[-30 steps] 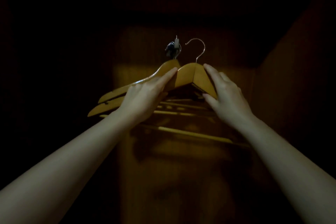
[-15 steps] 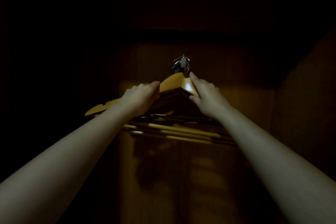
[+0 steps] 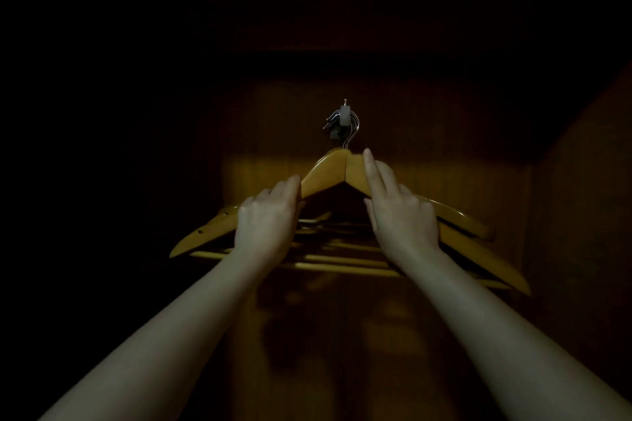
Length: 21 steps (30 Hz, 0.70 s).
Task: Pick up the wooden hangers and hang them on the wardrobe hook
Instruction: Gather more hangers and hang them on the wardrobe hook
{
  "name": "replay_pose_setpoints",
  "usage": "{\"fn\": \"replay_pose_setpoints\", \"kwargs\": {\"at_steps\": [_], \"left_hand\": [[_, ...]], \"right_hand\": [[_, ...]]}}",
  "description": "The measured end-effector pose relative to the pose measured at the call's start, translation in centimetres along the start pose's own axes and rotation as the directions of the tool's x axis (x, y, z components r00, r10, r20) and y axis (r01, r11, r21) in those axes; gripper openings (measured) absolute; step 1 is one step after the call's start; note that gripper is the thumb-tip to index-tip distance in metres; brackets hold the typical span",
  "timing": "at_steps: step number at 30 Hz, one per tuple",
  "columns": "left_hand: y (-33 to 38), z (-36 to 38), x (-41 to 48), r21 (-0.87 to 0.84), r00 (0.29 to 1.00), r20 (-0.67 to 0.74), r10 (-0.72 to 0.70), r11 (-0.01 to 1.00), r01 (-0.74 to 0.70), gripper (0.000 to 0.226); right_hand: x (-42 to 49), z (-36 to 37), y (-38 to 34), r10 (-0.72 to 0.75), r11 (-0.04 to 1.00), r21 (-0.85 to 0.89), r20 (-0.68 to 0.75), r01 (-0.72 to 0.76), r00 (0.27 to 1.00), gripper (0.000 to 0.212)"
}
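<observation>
At the left, the wooden hangers (image 3: 205, 236) hung as a fanned stack against the wardrobe back panel (image 3: 427, 120), their left ends free in the air. The left hand (image 3: 266, 219) held the left shoulder of the front hanger (image 3: 326, 171), fingers curved over its top edge and thumb beneath.

At centre, the wire hooks (image 3: 353, 133) were bunched on the wardrobe hook (image 3: 344, 112). The front hanger's wire appeared looped over it as well, though the dim light left the seating unconfirmed.

The right hand (image 3: 400, 215) held the right shoulder, index finger laid straight along the wood and thumb below.

Judged status: hanging was essentially complete. What remained was to release both hands and check that the stack stayed seated.
</observation>
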<state>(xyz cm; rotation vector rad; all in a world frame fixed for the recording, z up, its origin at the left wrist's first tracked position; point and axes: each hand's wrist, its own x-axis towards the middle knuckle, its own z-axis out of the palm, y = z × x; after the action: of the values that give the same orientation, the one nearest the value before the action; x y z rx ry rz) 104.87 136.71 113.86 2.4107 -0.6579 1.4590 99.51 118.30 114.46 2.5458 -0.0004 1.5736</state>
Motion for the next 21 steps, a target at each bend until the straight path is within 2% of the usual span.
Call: {"fn": "replay_pose_setpoints", "kwargs": {"at_steps": [4, 6, 9, 13, 17, 21], "left_hand": [[0.7, 0.9, -0.1, 0.072, 0.999, -0.019, -0.05, 0.996, 0.051, 0.033], [0.9, 1.0, -0.1, 0.094, 0.997, -0.004, -0.071, 0.993, 0.071, 0.036], [1.4, 0.6, -0.1, 0.121, 0.989, 0.067, -0.128, 0.985, 0.12, 0.049], [1.9, -0.1, -1.0, 0.077, 0.971, 0.178, -0.158, 0.986, 0.147, 0.065], [2.6, -1.2, -5.3, -0.055, 0.985, 0.167, -0.043, 0.997, 0.053, 0.065], [3.9, -3.4, -10.6, -0.209, 0.957, 0.218, 0.19, 0.967, -0.144, 0.06]], "right_hand": [[0.2, 0.9, 0.7, -0.017, 0.996, -0.091, -0.055, 0.012, 0.998, 0.077], [0.3, 1.0, 0.7, -0.017, 0.998, -0.068, -0.054, 0.013, 0.998, 0.075], [0.1, 0.8, 0.7, -0.033, 0.999, 0.019, -0.033, 0.034, 0.999, 0.07], [-0.9, -0.6, 1.1, -0.086, 0.996, -0.016, 0.007, 0.086, 0.996, 0.058], [-5.0, -2.4, 1.0, -0.101, 0.995, -0.014, 0.016, 0.101, 0.995, 0.048], [-10.8, -4.4, -0.3, -0.089, 0.996, 0.032, 0.037, 0.088, 0.995, 0.039]]}}
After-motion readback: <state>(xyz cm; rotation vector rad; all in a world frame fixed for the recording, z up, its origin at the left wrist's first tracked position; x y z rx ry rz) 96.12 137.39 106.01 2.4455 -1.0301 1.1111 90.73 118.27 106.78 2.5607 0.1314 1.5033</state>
